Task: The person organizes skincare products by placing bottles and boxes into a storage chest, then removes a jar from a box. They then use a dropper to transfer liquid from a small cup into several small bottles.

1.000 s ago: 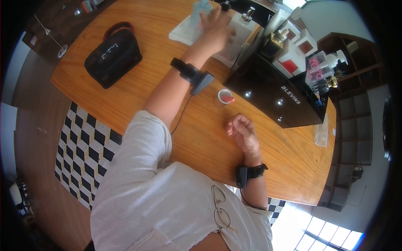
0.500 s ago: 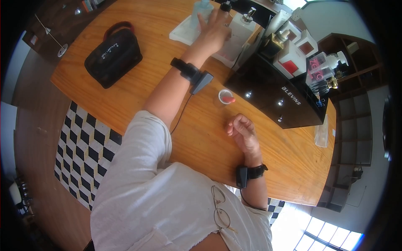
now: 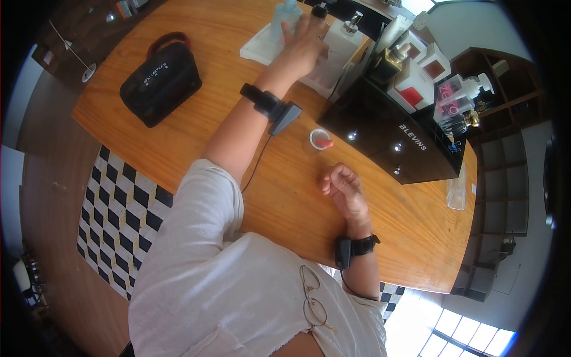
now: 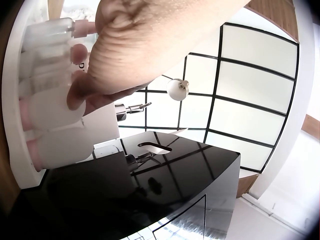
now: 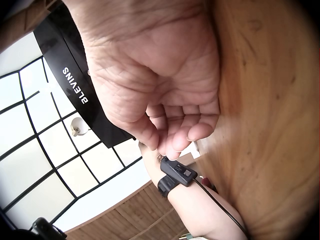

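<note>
At the far edge of the wooden table, my left hand (image 3: 303, 50) reaches over a white tray (image 3: 254, 47) of bottles. Its thumb lies against a small whitish bottle (image 4: 55, 105) with a pink lower end in the left wrist view; its other fingertips are hidden and I cannot tell whether they grip. Beside the hand stand a pale blue bottle (image 3: 285, 15), a black-topped bottle (image 3: 320, 10) and a white pump bottle (image 3: 345, 38). My right hand (image 3: 344, 185) rests on the table, fingers loosely curled, holding nothing. Near it stands a small cup (image 3: 315, 132) with a reddish piece at its rim.
A glossy black drawer box (image 3: 380, 128) marked BLEVINS stands at the right, topped with boxes and bottles. A black pouch (image 3: 162, 83) lies at the left. Near the right edge is a clear holder (image 3: 457, 189). A cable (image 3: 256, 169) runs from the left wrist camera.
My left hand has drawn back slightly toward me and left, with its fingers less raised; more of the black-topped bottle shows. The right hand has stayed in place.
</note>
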{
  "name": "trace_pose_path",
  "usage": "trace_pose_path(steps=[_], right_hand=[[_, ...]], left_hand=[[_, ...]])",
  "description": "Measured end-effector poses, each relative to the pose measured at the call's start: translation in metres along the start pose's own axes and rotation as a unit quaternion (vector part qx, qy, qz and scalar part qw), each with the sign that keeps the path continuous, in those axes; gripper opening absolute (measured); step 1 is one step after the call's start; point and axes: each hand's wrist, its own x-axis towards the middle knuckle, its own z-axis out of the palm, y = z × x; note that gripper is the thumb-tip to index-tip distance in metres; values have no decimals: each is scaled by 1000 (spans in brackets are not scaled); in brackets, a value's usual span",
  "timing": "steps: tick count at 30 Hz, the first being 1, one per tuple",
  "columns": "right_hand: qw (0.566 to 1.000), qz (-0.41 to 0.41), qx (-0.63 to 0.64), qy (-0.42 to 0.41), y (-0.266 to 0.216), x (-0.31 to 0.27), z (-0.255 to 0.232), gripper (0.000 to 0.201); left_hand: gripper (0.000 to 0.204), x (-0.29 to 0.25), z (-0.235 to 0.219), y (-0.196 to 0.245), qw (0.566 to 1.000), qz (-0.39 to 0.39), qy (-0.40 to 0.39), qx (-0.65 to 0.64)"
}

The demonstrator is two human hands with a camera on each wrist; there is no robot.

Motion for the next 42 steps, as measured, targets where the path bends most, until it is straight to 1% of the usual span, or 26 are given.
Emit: trace_pose_path(steps=[5,8,11,14,17,20,23,26,29,32,35,38,41,42], right_hand=[[1000,3,-1,1,-2,-1,1,13],[1000,4,1,7,0,-1,0,12],[1000,1,-2,9,0,-1,1,12],[1000,1,-4,1,0,0,0,12],[1000,-2,0,3,0,-1,1,13],[1000,-1,-3,1,0,0,0,13],[1000,6,-5,5,-1,-1,1,13],[1000,3,-10,7,-1,-1,2,13],[1000,4,-13,9,-2,-1,3,13],[1000,1,-21,9,-2,-1,2,13],[1000,0,-21,8,-1,-1,1,13],[1000,1,-19,6,-2,-1,2,13],[1000,0,-20,7,-2,-1,3,13],[1000,2,-17,8,-3,-1,3,13]], left_hand=[[24,1,1,-5,1000,-5,-16,1],[20,5,12,-28,998,17,52,22],[28,12,-23,-23,994,-43,-14,-99],[27,7,-17,-31,995,-32,62,-68],[29,7,-16,-35,998,-57,4,12],[35,8,-1,-39,996,-62,66,-4],[63,7,-10,-30,998,-56,27,21],[22,6,9,-32,993,-35,94,55],[23,6,10,-32,993,-35,100,52],[23,7,9,-48,991,-20,128,31],[24,0,-8,-58,994,-19,84,70],[24,-1,-19,-49,995,-67,30,69],[25,2,-22,-42,992,-85,-29,94],[25,2,-19,-42,994,-75,-18,78]])
